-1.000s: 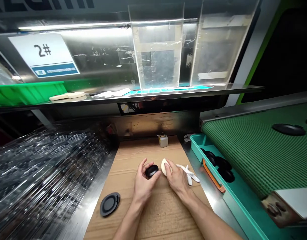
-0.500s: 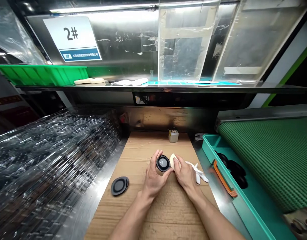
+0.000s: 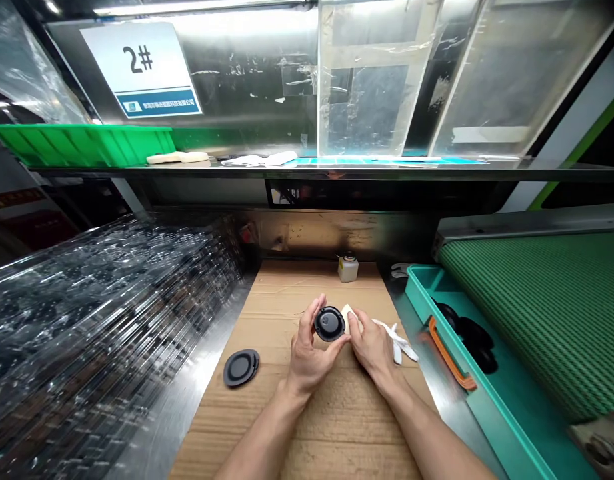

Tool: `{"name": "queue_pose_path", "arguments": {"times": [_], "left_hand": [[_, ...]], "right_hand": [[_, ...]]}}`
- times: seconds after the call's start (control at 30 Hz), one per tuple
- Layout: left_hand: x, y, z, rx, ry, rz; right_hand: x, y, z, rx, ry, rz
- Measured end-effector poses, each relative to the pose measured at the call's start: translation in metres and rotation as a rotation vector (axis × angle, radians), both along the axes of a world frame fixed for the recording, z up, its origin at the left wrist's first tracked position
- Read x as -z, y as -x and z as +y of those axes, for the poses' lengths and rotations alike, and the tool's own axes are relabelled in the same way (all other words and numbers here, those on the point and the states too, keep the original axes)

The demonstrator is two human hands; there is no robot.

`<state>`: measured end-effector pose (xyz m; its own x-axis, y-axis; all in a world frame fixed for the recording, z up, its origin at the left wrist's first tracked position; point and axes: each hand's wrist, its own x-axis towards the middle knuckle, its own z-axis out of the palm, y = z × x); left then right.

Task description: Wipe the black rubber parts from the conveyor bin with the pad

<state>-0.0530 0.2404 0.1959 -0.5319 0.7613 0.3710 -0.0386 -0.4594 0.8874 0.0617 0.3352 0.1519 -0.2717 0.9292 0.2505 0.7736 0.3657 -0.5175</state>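
While I watch through the head camera, the left hand point(image 3: 307, 353) is curled around a black round disc point(image 3: 329, 324), its fingers point(image 3: 314, 313) on the rim and the disc's face tipped up toward me. The right hand point(image 3: 374, 347) is closed on a pale pad point(image 3: 350, 313), holding it right against the disc's edge. Most of the pad sits behind the fingers, so it might be a sponge, but I can't be sure from here. Both hands hover over a cardboard sheet point(image 3: 307, 433) laid on a steel bench point(image 3: 211, 353). A white cloth point(image 3: 399, 343) lies just beside the right hand, and a second black disc point(image 3: 241, 368) sits flat on the cardboard, left of the left hand. Ahead stands a small bottle point(image 3: 348, 269) with a dark cap. To the right, a teal tray point(image 3: 419, 287) with an orange handle point(image 3: 449, 353) holds more black discs point(image 3: 469, 333), next to a green conveyor belt point(image 3: 531, 300). Stacked clear plastic trays point(image 3: 97, 313) fill the left side, below a shelf point(image 3: 307, 172) carrying a green bin point(image 3: 81, 145), with a sign point(image 3: 139, 67) marked 2# above it.
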Motion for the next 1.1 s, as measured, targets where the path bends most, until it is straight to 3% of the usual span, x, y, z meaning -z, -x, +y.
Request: {"name": "queue_pose_path", "arguments": {"times": [0.23, 0.4, 0.47, 0.57, 0.7, 1.0, 1.1], "left_hand": [[0.003, 0.005, 0.0, 0.028, 0.053, 0.129], [0.009, 0.024, 0.0, 0.117, 0.344, 0.241], [0.015, 0.031, 0.0, 0.065, 0.469, 0.34], [0.021, 0.035, 0.002, -0.075, 0.596, 0.643], [0.021, 0.032, 0.005, -0.188, 0.724, 0.97], [0.034, 0.037, 0.005, -0.179, 0.676, 1.101], [0.026, 0.056, 0.018, -0.199, 0.642, 1.091]], "right_hand": [[0.0, -0.001, 0.0, -0.005, -0.005, 0.013], [0.0, 0.0, -0.001, -0.002, -0.008, 0.007], [0.0, 0.0, -0.001, 0.004, -0.005, -0.004], [0.0, 0.001, 0.0, 0.008, -0.014, -0.008], [0.001, 0.001, 0.0, -0.007, -0.045, -0.001], [0.0, 0.001, -0.001, -0.011, -0.064, -0.031], [0.0, 0.002, 0.0, -0.006, -0.064, -0.038]]}}
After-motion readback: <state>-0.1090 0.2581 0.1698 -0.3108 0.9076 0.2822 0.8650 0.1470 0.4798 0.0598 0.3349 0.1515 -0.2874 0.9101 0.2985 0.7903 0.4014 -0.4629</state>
